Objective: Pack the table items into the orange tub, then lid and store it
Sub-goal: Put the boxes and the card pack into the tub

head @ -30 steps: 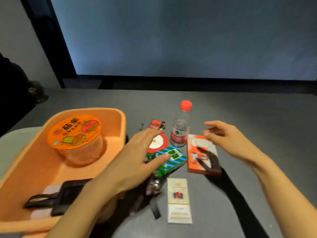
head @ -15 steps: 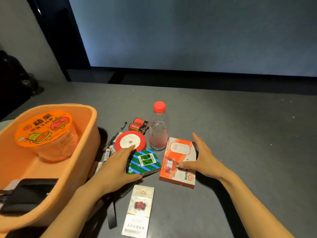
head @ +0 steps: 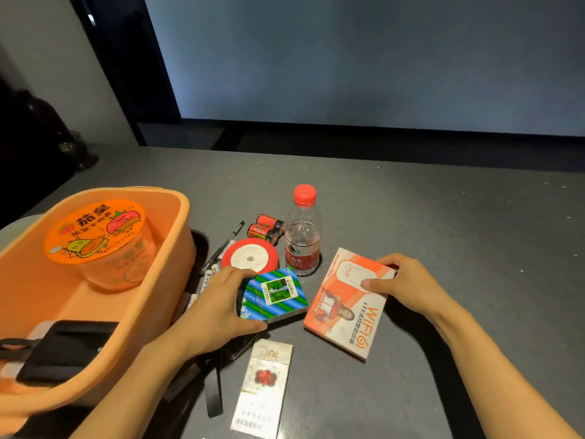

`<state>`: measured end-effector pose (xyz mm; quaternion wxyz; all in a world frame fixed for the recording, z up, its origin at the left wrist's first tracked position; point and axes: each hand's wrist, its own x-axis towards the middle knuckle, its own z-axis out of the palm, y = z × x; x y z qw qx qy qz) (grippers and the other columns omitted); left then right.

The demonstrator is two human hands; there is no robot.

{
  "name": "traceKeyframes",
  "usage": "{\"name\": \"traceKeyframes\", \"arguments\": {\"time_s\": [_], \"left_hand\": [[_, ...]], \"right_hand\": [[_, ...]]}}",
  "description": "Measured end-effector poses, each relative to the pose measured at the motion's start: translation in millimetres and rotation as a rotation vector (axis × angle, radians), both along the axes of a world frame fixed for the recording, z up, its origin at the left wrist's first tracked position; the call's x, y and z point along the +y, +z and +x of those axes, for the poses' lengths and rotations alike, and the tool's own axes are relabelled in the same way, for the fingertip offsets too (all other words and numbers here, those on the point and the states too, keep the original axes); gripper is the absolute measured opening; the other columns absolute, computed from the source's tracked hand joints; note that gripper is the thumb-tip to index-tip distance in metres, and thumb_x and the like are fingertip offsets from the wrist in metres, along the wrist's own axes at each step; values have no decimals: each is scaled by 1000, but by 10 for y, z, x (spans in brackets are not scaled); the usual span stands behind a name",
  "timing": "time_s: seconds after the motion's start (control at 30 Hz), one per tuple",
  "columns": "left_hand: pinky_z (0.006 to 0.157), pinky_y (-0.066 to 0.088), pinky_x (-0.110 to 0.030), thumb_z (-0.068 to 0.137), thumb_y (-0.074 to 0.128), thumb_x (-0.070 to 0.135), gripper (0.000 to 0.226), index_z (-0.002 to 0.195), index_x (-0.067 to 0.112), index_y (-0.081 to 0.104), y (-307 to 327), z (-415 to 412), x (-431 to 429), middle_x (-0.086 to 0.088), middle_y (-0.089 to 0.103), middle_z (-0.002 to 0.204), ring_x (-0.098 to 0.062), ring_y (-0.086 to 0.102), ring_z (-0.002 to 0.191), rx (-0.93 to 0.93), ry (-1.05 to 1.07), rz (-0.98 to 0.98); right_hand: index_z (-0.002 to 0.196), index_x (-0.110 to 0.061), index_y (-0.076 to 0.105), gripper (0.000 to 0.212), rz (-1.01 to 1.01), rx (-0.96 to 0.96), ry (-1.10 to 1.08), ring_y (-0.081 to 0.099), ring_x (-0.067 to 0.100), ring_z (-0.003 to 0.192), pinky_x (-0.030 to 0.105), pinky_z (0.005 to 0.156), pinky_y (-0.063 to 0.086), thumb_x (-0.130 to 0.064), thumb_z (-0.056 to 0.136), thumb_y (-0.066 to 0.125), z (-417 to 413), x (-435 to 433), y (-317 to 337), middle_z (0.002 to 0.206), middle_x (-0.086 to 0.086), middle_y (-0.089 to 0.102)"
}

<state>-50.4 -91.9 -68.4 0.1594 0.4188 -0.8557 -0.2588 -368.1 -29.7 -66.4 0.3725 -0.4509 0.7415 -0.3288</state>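
Striped box [head: 275, 296] newly gripped by left hand [head: 218, 312], WiFi box [head: 345, 315] by right hand [head: 408, 283]; bottle [head: 302, 245], tape roll [head: 250, 256] behind.

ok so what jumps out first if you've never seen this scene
The big orange tub at the left grabs the eye first, with a noodle cup standing inside it. Next come the two hands in the middle: the left hand grips a green and blue striped box, and the right hand holds an orange and white box beside it. Behind them a red-capped water bottle stands upright.
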Motion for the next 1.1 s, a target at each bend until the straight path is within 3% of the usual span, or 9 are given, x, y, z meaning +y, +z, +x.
{"name": "traceKeyframes", "arguments": {"time_s": [0.17,0.3,0.47,0.53,0.63,0.8,0.87,1.0,1.1], "left_hand": [[85,30,-4,60,82,39,77,125,29,42,502,126,117,12,42,112,-2,41,104,64,7,-148],[86,26,2,56,86,28,78,123,22,47,1024,555,97,8,48,113,-3,43,104,101,63,-284],[84,33,-22,55,85,23,78,123,28,47,1363,1378,-56,9,46,109,-8,44,101,37,201,-381],[84,31,-22,55,86,24,78,124,22,48,1371,1717,-157,7,45,109,-6,42,99,20,244,-376],[83,31,-19,55,85,26,80,124,19,48,1339,2190,-340,7,46,110,-4,42,99,45,267,-360],[79,35,-18,58,84,29,81,128,19,44,1228,2707,-659,10,39,110,-6,40,102,50,253,-379],[78,36,-20,58,84,30,82,129,20,43,1207,2820,-781,11,38,110,-7,41,101,65,239,-385],[69,34,-9,58,84,32,81,127,25,42,1184,2897,-938,15,38,110,5,38,98,124,202,-359],[69,35,-8,57,83,33,80,126,27,43,1136,2858,-980,15,39,110,8,38,97,145,170,-329]], "right_hand": [[92,-6,66,25,-120,-58,-8,62,3,55,13,48,45,-11,70,78,70,99,394,74,3,69],[89,-7,68,19,-294,-126,21,64,3,58,12,49,46,-9,71,75,349,152,931,69,2,70],[88,-14,68,15,-464,-225,-18,71,16,74,22,60,56,-16,74,73,1064,55,1466,76,-1,74],[90,-15,68,15,-492,-253,-27,71,16,77,27,66,57,-18,76,72,1426,-48,1533,79,-1,74],[90,-17,66,16,-458,-272,-52,71,13,77,28,66,53,-24,77,72,2022,-237,1482,79,-1,74],[98,-8,64,29,-377,-248,-125,68,10,64,21,49,51,-18,73,76,2877,-509,1232,88,9,70],[102,-12,62,35,-306,-201,-104,69,16,68,27,54,55,-18,71,77,3109,-557,1146,94,12,67],[109,-17,62,40,-179,-67,-65,68,24,81,43,74,58,-29,73,75,3382,-596,1033,98,9,67],[103,-19,63,32,-76,-53,-33,69,22,81,45,78,56,-32,75,72,3497,-573,978,95,4,70]]}}
